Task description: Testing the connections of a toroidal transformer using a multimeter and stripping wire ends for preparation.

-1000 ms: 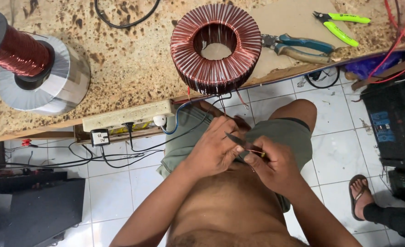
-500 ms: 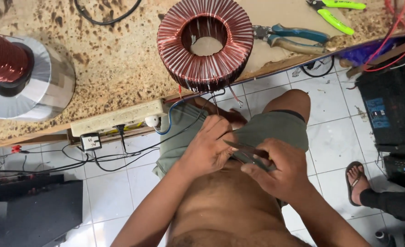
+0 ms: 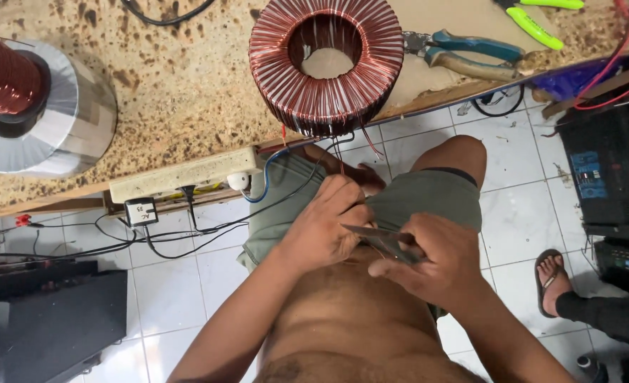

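The toroidal coil [image 3: 326, 65] sits on the table [image 3: 186, 85] just beyond the hands, its ring covered all the way round in copper winding, so the winding itself looks done. What seems left is the work on its lead wires [image 3: 339, 159], which hang from the near edge of the coil down toward the hands; their ends are too thin to tell whether they are stripped or cleaned yet.

The left hand [image 3: 325, 227] is curled tight, fingertips pinched together around the lower end of one of those wires, just below the table edge. The right hand [image 3: 435, 262] is closed around the handle of a flat blade [image 3: 378, 237], whose tip points across to the left hand's fingertips, touching or nearly touching where the wire is pinched. I cannot tell whether the blade actually meets the wire.

Beyond the right hand, on the table, lie blue-handled pliers [image 3: 470, 53] and green-handled cutters [image 3: 541, 14], both untouched. Far to the left of the left hand stands a spool of copper wire [image 3: 2, 74] on a grey roll [image 3: 66, 128]. A power strip [image 3: 183, 174] hangs on the table edge just above the left hand. Another person's sandalled foot [image 3: 552, 280] is off to the right.
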